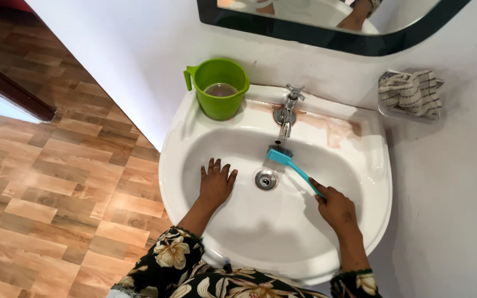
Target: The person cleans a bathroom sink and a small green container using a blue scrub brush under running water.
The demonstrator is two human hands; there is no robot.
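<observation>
Fingers of left hand [215,184] spread flat in sink [360,182] — right hand [335,207] grips teal brush [288,161] (under tap [286,113]).

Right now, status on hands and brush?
Right hand grips brush, bristles under tap. Left hand flat in sink. Green jug on rim, apart.
</observation>
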